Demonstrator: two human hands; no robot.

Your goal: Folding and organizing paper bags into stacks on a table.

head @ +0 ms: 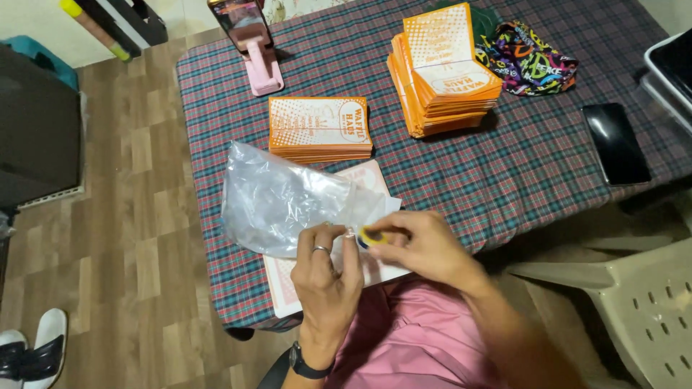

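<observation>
Over the near edge of the worktop (pixel 216 79), covered in a plaid cloth, my two hands met above my pink-clad lap. My left hand (pixel 328 277), with a ring on one finger and a dark watch at the wrist, was curled with its fingers closed on the neck of a clear plastic bag (pixel 277 202), which billowed out toward the left above a flat pale printed sheet (pixel 378 184) lying on the cloth. My right hand (pixel 422 248) was closed too, its thumb and fingertips pinching a small yellow band (pixel 371 235) right at the bag's gathered mouth, touching my left fingers; it was too blurred to tell just how the band sat. Beyond the bag lay a low stack of orange paper bags (pixel 319 128), and farther right a taller, fanned pile of orange bags (pixel 441 68). A phone in a pink stand (pixel 254 47) stood near the far edge, a bright patterned pouch (pixel 530 57) lay beside the tall pile, and a black phone (pixel 615 142) rested flat at the right. A pale plastic chair (pixel 641 310) stood beside me on the wooden floor.
</observation>
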